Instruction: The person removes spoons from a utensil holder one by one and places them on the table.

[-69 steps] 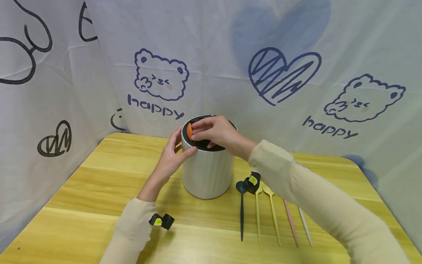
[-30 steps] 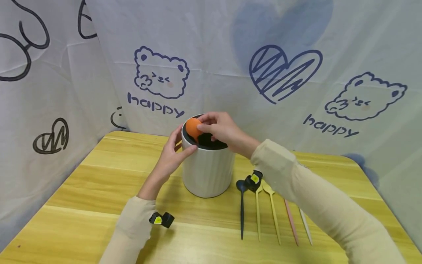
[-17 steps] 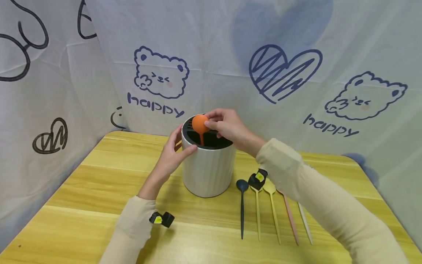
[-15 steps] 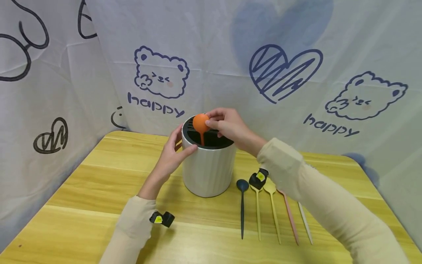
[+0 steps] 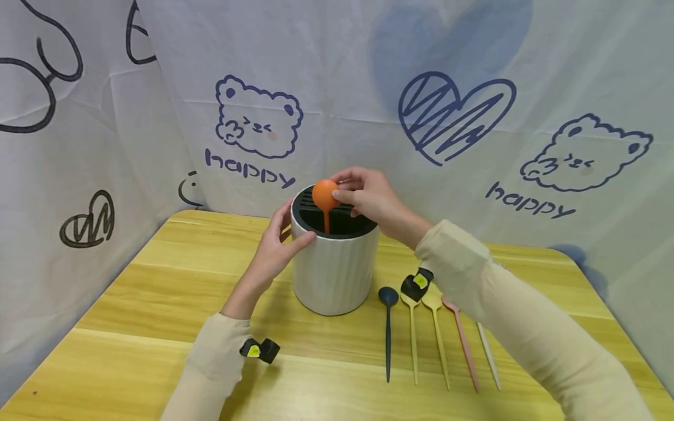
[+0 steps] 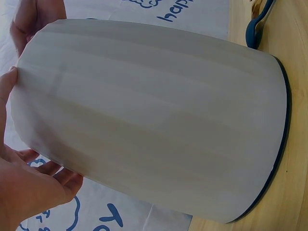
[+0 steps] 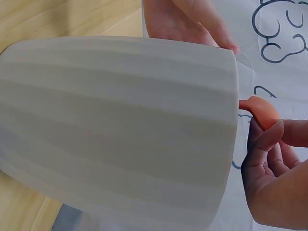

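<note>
A white ribbed utensil holder with a black slotted insert stands upright on the wooden table. My left hand steadies its left side, thumb by the rim and fingers around the far side; in the left wrist view the fingertips press the wall of the holder. Above the opening, my right hand pinches the round bowl of an orange spoon between thumb and fingers. The spoon's handle points down into the front compartment, its lower end hidden. In the right wrist view, the orange spoon rises past the rim.
Right of the holder lie a dark blue spoon, two yellow spoons, a pink spoon and a white-handled piece, side by side. My right sleeve covers some of their upper ends. A printed cloth hangs behind the table.
My right hand has shifted the orange spoon rightward and slightly up from the holder's left edge, turning its bowl face-on and exposing the slots behind. The left hand stays at the holder.
</note>
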The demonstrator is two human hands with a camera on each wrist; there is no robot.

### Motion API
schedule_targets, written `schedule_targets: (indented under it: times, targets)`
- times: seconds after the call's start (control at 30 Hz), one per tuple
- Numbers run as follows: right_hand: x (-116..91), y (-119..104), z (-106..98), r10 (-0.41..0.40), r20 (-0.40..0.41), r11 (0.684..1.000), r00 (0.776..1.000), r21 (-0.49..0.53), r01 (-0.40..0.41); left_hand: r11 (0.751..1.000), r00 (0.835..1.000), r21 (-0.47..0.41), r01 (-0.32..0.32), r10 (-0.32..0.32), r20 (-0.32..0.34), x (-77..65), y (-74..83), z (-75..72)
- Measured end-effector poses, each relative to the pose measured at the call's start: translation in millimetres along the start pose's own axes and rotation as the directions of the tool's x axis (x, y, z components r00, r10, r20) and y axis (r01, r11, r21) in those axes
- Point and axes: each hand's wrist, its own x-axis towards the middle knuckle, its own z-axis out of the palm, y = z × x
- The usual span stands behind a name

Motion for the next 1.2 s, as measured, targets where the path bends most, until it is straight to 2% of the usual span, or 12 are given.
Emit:
schedule_targets:
  times: [0.2, 0.53, 0.93, 1.2]
  targets:
    - [-2, -3, -8, -0.005, 0.007, 1.0, 1.0, 0.008, 0.005, 1.0, 1.0, 0.002, 0.012, -0.012, 0.001, -0.5, 2.7, 0.5]
    - [-3, -6, -17, -0.073, 0.049, 0.997, 0.996, 0.018, 0.073, 1.0, 1.0, 0.005, 0.01, -0.01, 0.001, -1.1, 3.1, 0.0]
    - [-7, -15, -27, -0.165, 0.042, 0.986, 0.985, 0.007, 0.165, 1.0, 1.0, 0.005, 0.01, -0.01, 0.005, -0.2, 2.3, 0.8]
    - [-11, -20, -32, -0.235, 0.022, 0.971, 0.972, 0.054, 0.234, 1.0, 1.0, 0.01, 0.004, -0.004, 0.004, -0.4, 1.5, 0.3]
